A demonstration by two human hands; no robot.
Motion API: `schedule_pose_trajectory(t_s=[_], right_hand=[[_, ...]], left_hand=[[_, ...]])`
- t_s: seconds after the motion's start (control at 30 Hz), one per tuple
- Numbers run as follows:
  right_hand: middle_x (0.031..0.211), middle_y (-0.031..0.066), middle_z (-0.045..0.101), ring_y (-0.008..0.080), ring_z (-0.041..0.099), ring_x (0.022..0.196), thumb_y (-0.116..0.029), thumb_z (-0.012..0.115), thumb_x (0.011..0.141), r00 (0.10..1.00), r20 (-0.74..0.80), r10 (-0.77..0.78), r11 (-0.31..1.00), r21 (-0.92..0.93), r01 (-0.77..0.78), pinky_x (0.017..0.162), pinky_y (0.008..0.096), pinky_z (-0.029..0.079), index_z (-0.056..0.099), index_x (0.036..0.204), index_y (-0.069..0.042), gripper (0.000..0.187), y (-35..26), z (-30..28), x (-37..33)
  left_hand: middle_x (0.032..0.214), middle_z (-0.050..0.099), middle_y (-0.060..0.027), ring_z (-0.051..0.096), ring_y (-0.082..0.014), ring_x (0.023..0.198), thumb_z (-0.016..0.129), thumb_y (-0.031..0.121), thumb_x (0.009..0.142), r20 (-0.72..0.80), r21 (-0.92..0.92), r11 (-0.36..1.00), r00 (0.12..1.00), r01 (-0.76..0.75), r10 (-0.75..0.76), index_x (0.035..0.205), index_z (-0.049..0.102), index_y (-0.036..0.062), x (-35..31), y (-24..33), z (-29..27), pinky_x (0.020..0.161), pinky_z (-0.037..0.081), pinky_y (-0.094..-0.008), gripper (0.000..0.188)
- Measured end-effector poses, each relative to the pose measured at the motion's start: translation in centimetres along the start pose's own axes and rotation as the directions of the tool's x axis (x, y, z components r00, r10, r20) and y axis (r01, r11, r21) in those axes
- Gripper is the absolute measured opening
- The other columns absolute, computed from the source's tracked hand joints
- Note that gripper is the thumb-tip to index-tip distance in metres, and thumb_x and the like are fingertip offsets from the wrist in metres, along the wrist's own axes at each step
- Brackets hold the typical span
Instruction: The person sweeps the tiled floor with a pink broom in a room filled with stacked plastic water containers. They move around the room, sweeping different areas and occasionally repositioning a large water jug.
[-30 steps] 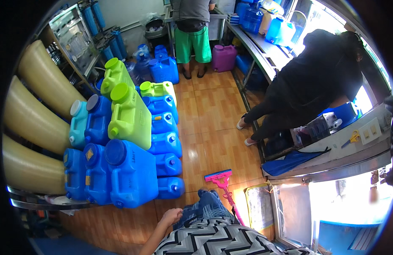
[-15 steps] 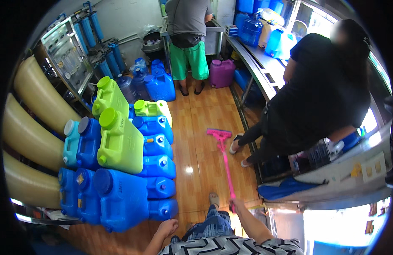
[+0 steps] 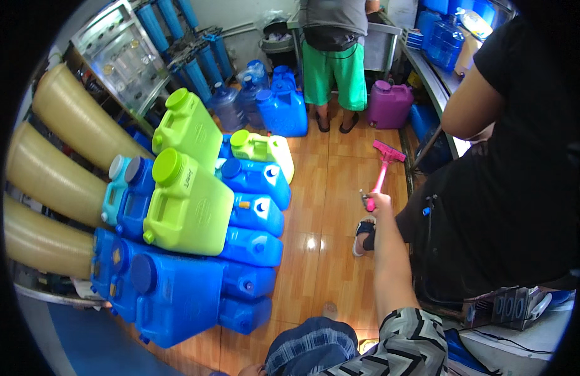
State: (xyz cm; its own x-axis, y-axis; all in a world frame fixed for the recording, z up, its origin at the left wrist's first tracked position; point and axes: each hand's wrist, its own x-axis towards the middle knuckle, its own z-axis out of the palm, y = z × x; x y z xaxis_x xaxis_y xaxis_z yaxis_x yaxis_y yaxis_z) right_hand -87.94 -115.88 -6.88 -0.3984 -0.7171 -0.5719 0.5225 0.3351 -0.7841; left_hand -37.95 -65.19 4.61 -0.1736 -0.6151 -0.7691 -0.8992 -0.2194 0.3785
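Note:
My right hand point(image 3: 379, 203) is closed around the handle end of a pink long-handled floor squeegee point(image 3: 383, 175). The right arm stretches far forward over the tiles. The squeegee's wide head rests on the wooden-look floor, close to the foot of the steel counter at the right. Only a sliver of my left hand point(image 3: 252, 370) shows at the lower edge beside my plaid shorts, its fingers mostly cut off. Nearest to that hand are the blue water jugs point(image 3: 177, 301) stacked at the left.
Lime-green jugs point(image 3: 191, 203) stand on the blue ones. A person in black point(image 3: 516, 188) leans close at my right; another in green shorts point(image 3: 335, 72) stands at the far sink. A purple jug point(image 3: 390, 105) sits beside that person. Tan cylindrical tanks point(image 3: 58, 182) line the left wall.
My right arm has reached forward, carrying the squeegee farther away and to the right. My left hand has dropped almost out of view. The view has shifted, and the person in black appears closer.

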Motion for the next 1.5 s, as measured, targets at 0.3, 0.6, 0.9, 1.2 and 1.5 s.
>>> schedule_pose_trajectory(t_s=[0.3, 0.6, 0.9, 1.2, 1.5], right_hand=[[0.058, 0.0094, 0.055, 0.0193, 0.051, 0.04, 0.005, 0.057, 0.07, 0.961, 0.167, 0.222, 0.867, -0.485, -0.116, 0.035, 0.0341, 0.041, 0.054, 0.077, 0.001, 0.009, 18.8, -9.0, -27.5], [0.062, 0.0093, 0.056, 0.0169, 0.055, 0.047, -0.013, 0.061, 0.072, 0.937, 0.092, 0.336, 0.39, -0.92, -0.049, 0.044, 0.0324, 0.047, 0.057, 0.097, 0.0, 0.029, 24.5, -27.8, -61.7], [0.063, 0.0077, 0.06, 0.0169, 0.059, 0.05, -0.016, 0.066, 0.065, 0.904, 0.1, 0.415, 0.029, -0.995, 0.097, 0.047, 0.0307, 0.049, 0.06, 0.108, -0.007, 0.045, 17.1, -45.3, -81.6], [0.068, 0.0104, 0.063, 0.0253, 0.064, 0.061, -0.02, 0.063, 0.065, 0.727, 0.31, 0.613, -0.242, -0.802, 0.546, 0.057, 0.0387, 0.051, 0.06, 0.102, -0.015, 0.037, 13.4, -41.6, -79.9], [0.079, 0.011, 0.066, 0.027, 0.066, 0.078, -0.029, 0.058, 0.075, 0.726, 0.587, 0.358, -0.672, -0.377, 0.637, 0.07, 0.043, 0.052, 0.069, 0.088, -0.013, 0.023, 12.5, -25.4, -69.6]], left_hand=[[0.104, 0.061, -0.018, 0.059, -0.0322, 0.094, 0.054, 0.024, 0.084, -0.095, -0.212, 0.977, 0.995, -0.006, -0.015, 0.114, 0.056, 0.0065, -1.8, -0.2, 3.5, 0.079, 0.048, -0.0383, 0.035], [0.105, 0.06, -0.0169, 0.056, -0.0337, 0.098, 0.055, 0.025, 0.081, -0.261, 0.09, 0.969, 0.933, -0.231, 0.246, 0.107, 0.059, 0.008, -11.2, -8.0, 9.7, 0.084, 0.046, -0.0427, 0.032], [0.103, 0.062, -0.017, 0.057, -0.0348, 0.097, 0.055, 0.026, 0.08, -0.127, 0.114, 0.988, 0.985, -0.1, 0.114, 0.108, 0.06, 0.0117, -19.1, -15.1, 17.7, 0.083, 0.046, -0.0434, 0.032], [0.106, 0.059, -0.0203, 0.055, -0.0361, 0.1, 0.053, 0.024, 0.08, -0.231, -0.026, 0.996, 0.97, -0.087, 0.079, 0.107, 0.06, 0.0099, -21.8, -16.3, 23.1, 0.086, 0.045, -0.0441, 0.031], [0.097, 0.061, -0.0191, 0.057, -0.036, 0.093, 0.056, 0.02, 0.078, -0.277, -0.032, 0.999, 0.961, -0.023, 0.013, 0.1, 0.062, 0.0085, -23.7, -13.2, 29.6, 0.079, 0.046, -0.0441, 0.026]])
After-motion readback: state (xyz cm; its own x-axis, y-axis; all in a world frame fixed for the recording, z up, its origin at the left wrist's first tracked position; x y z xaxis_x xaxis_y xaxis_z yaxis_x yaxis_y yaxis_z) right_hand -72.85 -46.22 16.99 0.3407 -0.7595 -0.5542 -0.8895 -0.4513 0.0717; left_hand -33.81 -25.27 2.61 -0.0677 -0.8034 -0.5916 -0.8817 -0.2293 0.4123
